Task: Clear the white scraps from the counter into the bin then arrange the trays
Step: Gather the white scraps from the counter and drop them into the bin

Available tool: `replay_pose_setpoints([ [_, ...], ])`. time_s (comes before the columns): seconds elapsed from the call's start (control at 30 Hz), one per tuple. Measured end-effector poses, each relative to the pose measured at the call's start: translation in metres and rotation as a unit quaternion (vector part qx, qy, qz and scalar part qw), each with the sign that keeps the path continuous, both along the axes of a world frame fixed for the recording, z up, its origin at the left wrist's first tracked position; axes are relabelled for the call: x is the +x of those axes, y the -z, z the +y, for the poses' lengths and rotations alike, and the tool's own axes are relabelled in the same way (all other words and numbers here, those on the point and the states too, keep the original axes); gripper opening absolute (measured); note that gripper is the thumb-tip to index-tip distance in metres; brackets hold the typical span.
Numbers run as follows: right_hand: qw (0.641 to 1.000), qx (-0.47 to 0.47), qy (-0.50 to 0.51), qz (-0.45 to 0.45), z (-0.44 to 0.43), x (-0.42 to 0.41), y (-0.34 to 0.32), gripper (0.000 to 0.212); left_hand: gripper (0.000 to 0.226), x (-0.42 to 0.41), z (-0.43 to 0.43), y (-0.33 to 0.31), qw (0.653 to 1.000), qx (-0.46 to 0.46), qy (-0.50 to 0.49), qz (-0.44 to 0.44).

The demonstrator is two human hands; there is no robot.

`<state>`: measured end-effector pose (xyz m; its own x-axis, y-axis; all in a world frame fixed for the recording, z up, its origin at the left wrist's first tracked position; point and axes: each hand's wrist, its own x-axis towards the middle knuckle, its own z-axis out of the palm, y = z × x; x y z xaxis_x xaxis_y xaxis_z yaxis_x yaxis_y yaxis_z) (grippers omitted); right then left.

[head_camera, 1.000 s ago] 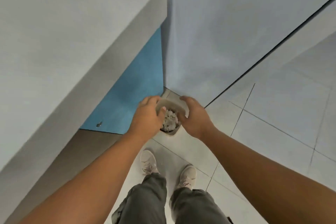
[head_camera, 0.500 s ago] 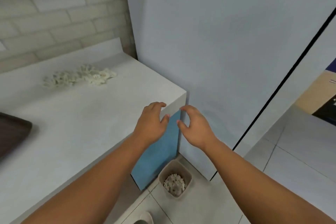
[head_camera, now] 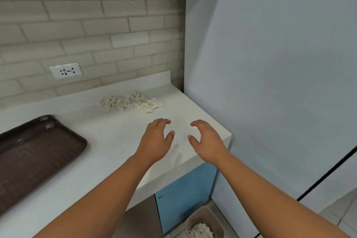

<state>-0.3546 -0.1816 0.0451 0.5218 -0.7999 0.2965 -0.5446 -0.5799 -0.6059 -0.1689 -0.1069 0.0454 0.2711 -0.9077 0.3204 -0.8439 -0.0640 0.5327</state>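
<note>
Beige bin [head_camera: 211, 216] on the floor [head_camera: 340, 222] beside the blue cabinet [head_camera: 183, 197], white scraps [head_camera: 201, 231] inside. Dark brown tray [head_camera: 34, 152] flat on the tabletop [head_camera: 108, 141], far left. Loose heap of scraps [head_camera: 131, 102] at the tabletop's back edge. Left hand [head_camera: 156, 141] and right hand [head_camera: 206, 139] side by side above the tabletop, fingers loosely curled, holding nothing.

The white counter [head_camera: 108, 141] ended in a corner at 3 o'clock. A pile of white scraps [head_camera: 131, 102] lay on it at 12 o'clock, near the back edge. A dark brown tray [head_camera: 34, 156] lay flat at 9 o'clock, well apart from the pile. On the tiled floor [head_camera: 338, 224], at 5 o'clock, stood a beige bin [head_camera: 217, 222] with similar scraps inside.
</note>
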Motion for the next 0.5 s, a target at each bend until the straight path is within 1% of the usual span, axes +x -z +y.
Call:
replay_pose_setpoints([
  [0.3, 0.997, 0.032, -0.055, 0.046, -0.057, 0.110, 0.018, 0.045, 0.039, 0.104, -0.037, 0.020, 0.999, 0.010, -0.052, 0.000],
  [0.5, 0.995, 0.048, -0.051, 0.072, -0.105, 0.170, 0.032, 0.045, 0.035, 0.165, -0.075, 0.040, 0.997, 0.034, -0.067, 0.000],
])
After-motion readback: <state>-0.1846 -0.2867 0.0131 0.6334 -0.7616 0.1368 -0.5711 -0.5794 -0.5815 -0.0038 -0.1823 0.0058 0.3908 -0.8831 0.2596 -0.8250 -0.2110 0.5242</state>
